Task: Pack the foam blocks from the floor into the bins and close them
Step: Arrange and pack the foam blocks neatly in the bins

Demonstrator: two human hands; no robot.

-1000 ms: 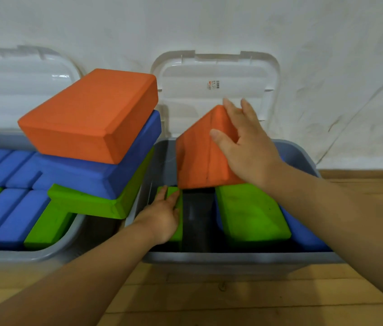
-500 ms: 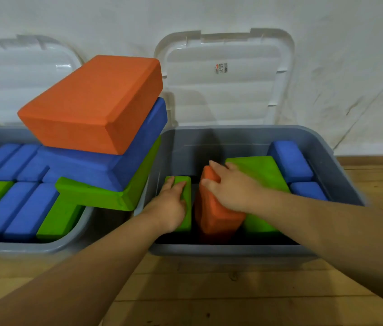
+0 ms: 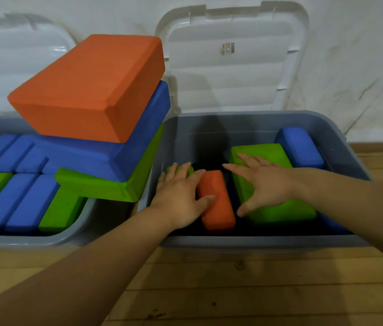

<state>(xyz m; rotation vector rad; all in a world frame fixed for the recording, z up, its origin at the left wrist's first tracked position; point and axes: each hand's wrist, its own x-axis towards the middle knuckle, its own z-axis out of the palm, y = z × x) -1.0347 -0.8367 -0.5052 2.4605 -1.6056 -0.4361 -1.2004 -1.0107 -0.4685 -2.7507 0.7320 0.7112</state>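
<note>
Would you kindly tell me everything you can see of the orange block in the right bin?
The orange block looks like matte foam with rounded edges. It stands on a narrow side in the right bin, running front to back, with a dark gap between it and the big green block. The left hand lies against its left side, thumb on top.

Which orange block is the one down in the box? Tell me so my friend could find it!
Find the right grey bin with its white lid up. Inside, an orange block stands on edge between the left hand and right hand. The other orange block lies flat atop the stack on the left bin.
</note>
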